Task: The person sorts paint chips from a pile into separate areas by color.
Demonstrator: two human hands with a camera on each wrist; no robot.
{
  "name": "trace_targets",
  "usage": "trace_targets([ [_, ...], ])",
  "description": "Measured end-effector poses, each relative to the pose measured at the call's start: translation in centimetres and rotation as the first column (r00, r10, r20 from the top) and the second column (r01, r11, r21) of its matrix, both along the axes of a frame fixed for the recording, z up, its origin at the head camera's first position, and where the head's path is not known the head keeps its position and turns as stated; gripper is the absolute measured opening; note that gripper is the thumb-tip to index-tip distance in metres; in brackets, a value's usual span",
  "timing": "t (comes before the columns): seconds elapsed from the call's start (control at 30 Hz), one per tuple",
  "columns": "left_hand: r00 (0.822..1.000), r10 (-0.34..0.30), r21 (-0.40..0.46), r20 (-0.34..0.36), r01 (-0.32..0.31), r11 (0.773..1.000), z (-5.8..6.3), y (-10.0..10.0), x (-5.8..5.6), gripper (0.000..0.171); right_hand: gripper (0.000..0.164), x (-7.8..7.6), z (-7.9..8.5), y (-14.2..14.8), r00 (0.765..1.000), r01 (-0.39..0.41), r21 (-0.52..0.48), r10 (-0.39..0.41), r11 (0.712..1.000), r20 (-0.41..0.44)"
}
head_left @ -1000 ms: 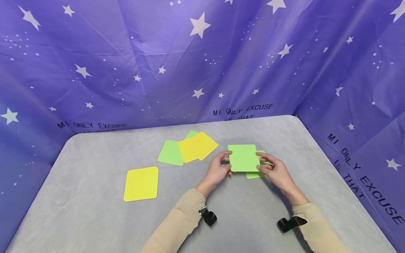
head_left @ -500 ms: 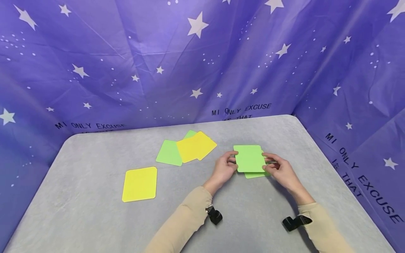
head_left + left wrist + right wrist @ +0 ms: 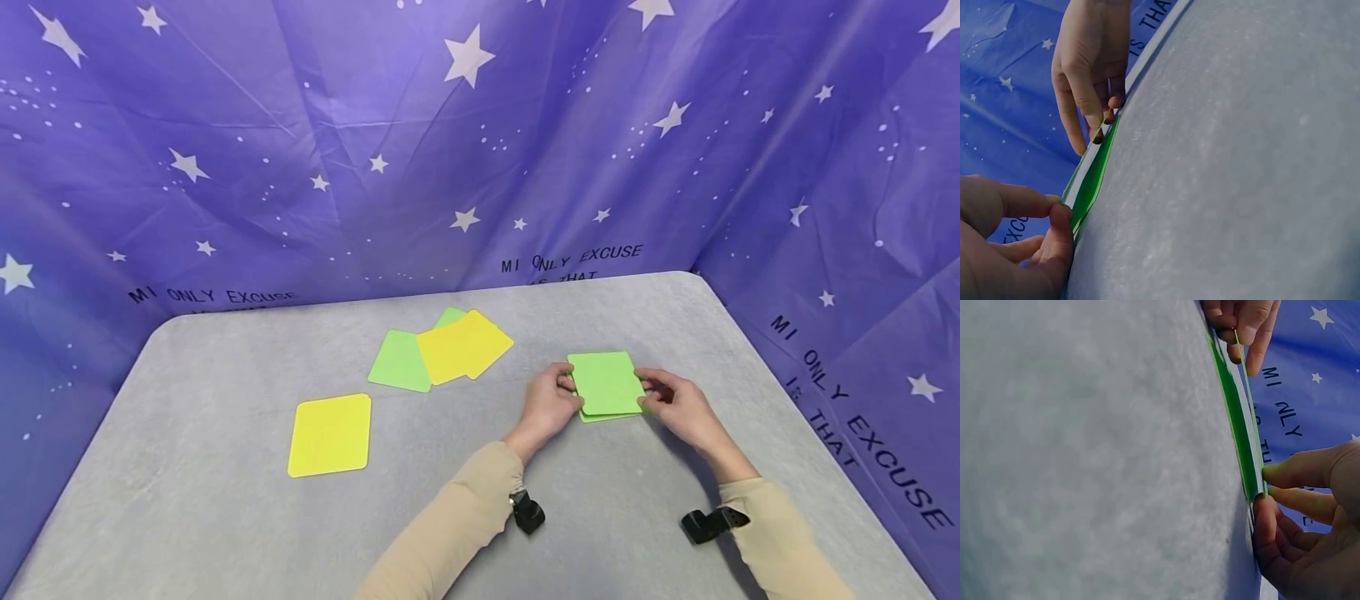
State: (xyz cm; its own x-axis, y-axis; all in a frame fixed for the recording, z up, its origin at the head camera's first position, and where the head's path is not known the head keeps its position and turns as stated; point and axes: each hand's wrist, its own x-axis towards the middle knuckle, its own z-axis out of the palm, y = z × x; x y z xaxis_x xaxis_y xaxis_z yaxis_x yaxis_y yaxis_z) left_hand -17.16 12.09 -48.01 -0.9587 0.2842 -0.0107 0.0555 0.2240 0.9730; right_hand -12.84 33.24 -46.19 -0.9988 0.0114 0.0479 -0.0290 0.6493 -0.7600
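Between both hands is a square green card (image 3: pixel 607 383), held flat close above another green card (image 3: pixel 611 418) that lies on the table. My left hand (image 3: pixel 551 402) pinches its left edge with thumb and fingertips. At the opposite edge my right hand (image 3: pixel 678 408) grips it the same way. Both wrist views show the upper card (image 3: pixel 1251 406) edge-on, with a narrow gap over the lower green card (image 3: pixel 1092 181). The lower one is mostly covered in the head view.
Left of the hands, overlapping yellow cards (image 3: pixel 457 350) partly cover green cards (image 3: pixel 400 361). Nearer the front left lies a yellow card pile (image 3: pixel 330 435). The grey table (image 3: pixel 225 533) meets a purple star-printed curtain (image 3: pixel 390 125) behind and at the right.
Both hands have carried the green card rightward and lowered it over the other green card, which it now nearly covers. The cards on the left stay where they were.
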Motion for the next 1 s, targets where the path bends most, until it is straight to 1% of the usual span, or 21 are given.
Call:
trace_targets([
  [0.13, 0.999, 0.004, -0.057, -0.032, -0.005, 0.998, 0.0, 0.0, 0.0, 0.044, 0.042, -0.2, 0.0, -0.1, 0.999, -0.029, 0.047, 0.028, 0.998, 0.016],
  [0.27, 0.996, -0.008, -0.145, -0.083, -0.004, 0.989, 0.1, -0.3, -0.2, 0.042, 0.043, -0.5, 0.0, -0.2, 0.998, -0.069, 0.094, 0.067, 0.993, 0.019],
  [0.33, 0.994, -0.020, -0.179, -0.105, 0.001, 0.984, 0.1, -0.5, -0.2, 0.043, 0.044, -0.5, -0.1, -0.3, 0.997, -0.075, 0.103, 0.073, 0.992, 0.020],
  [0.4, 0.993, -0.030, -0.186, -0.115, 0.008, 0.982, 0.0, -0.6, -0.2, 0.045, 0.044, -0.5, -0.2, -0.2, 0.997, -0.074, 0.097, 0.072, 0.993, 0.023],
  [0.47, 0.994, -0.034, -0.164, -0.101, 0.017, 0.986, -0.1, -0.8, -0.1, 0.046, 0.044, -0.6, -0.2, -0.2, 0.997, -0.071, 0.086, 0.069, 0.994, 0.025],
  [0.53, 0.997, -0.034, -0.123, -0.066, 0.025, 0.992, -0.2, -1.0, -0.1, 0.046, 0.044, -0.6, -0.2, -0.1, 0.998, -0.064, 0.067, 0.062, 0.996, 0.029],
  [0.7, 0.999, -0.033, -0.050, 0.001, 0.033, 0.998, -0.2, -1.4, 0.1, 0.045, 0.042, -0.7, 0.1, -0.3, 1.000, -0.015, 0.010, 0.015, 1.000, 0.014],
  [0.77, 0.999, -0.037, -0.035, 0.013, 0.037, 0.999, -0.2, -1.7, 0.3, 0.046, 0.040, -0.7, 0.2, -0.5, 1.000, 0.008, 0.007, -0.008, 1.000, -0.003],
  [0.87, 0.998, -0.040, 0.012, 0.042, 0.039, 0.999, -0.2, -2.0, 0.4, 0.046, 0.038, -0.7, 0.4, -1.0, 0.999, 0.033, 0.023, -0.032, 0.999, -0.023],
  [1.0, 0.997, -0.031, 0.062, 0.075, 0.026, 0.998, -0.2, -2.5, 0.4, 0.046, 0.040, -0.9, 0.6, -1.6, 0.998, 0.059, 0.031, -0.058, 0.998, -0.020],
])
